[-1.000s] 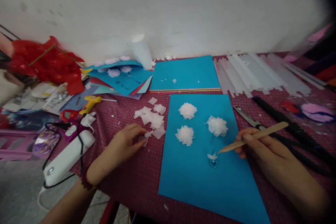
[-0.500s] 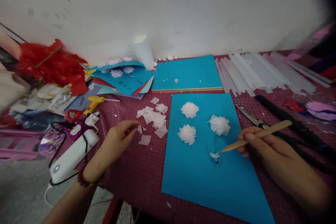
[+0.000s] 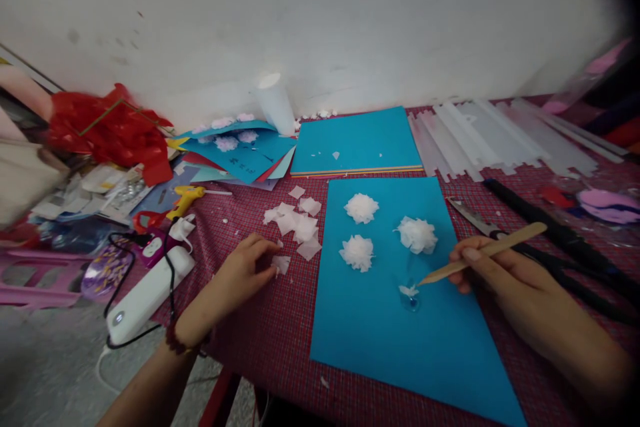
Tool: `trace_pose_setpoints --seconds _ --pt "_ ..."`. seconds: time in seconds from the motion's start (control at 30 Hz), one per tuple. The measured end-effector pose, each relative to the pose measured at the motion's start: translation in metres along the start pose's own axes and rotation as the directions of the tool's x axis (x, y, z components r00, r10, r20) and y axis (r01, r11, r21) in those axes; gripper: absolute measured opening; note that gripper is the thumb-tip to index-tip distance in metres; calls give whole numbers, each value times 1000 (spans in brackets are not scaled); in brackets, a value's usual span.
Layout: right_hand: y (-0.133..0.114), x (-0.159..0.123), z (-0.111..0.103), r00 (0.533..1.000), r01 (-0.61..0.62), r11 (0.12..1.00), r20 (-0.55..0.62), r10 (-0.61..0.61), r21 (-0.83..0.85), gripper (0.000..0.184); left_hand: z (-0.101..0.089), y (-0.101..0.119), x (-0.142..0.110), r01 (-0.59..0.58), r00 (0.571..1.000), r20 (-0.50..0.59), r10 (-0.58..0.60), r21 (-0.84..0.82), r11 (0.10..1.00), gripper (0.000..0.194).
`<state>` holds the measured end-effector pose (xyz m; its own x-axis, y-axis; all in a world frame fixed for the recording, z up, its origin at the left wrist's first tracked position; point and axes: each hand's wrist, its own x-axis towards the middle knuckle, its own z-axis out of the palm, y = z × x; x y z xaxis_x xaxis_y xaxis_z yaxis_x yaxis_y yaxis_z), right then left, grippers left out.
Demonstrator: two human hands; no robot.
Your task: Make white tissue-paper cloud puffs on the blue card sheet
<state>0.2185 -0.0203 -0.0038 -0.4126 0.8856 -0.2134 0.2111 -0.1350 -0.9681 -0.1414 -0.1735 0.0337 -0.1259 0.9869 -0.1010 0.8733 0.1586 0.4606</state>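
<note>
My right hand (image 3: 493,267) grips a flat wooden craft stick (image 3: 500,245). Its narrow tip is beside a small white paper tuft (image 3: 409,291), at a shiny clear blob (image 3: 411,303) on the blue sheet (image 3: 370,340). Three fluffy white paper flowers sit on that sheet: one at upper left (image 3: 361,207), one below it (image 3: 357,253) and one to the right (image 3: 417,235). My left hand (image 3: 245,268) is palm down on the cloth, thumb and forefinger apart, by a thin white paper square (image 3: 282,265). Several more squares (image 3: 303,228) lie loosely piled just beyond.
Behind lie a stack of coloured sheets (image 3: 357,140) and translucent strips (image 3: 480,137). Black-handled scissors (image 3: 555,263) rest under and beside my right forearm. At left are a yellow glue gun (image 3: 186,200), a white power bank-like box (image 3: 150,297) with cords, and a red plastic bag (image 3: 107,130).
My left hand has moved right and slightly down, toward the nearest paper square, its fingers spreading. The stick tip has stayed by the small tuft. The view has shifted a little.
</note>
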Motion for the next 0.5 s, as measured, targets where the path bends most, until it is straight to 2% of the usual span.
trace_pose_setpoints --seconds 0.07,0.17,0.3,0.4,0.5 --pt "1 0 1 1000 9 1000 -6 -9 -10 27 0 -1 5 7 999 48 -4 -65 998 6" --pt "2 0 1 1000 0 1000 -1 0 17 26 -1 -4 10 47 994 106 -32 -144 988 21" --pt "2 0 0 1000 -4 991 -25 8 137 25 -10 1 5 146 985 134 -105 -343 928 23" --pt "-3 -3 1 995 93 975 -47 -86 202 20 -17 19 -6 160 987 100 -126 -536 829 20" --pt "-17 -18 12 985 172 962 -12 -174 212 16 -13 50 -14 110 993 42 -110 -653 749 17"
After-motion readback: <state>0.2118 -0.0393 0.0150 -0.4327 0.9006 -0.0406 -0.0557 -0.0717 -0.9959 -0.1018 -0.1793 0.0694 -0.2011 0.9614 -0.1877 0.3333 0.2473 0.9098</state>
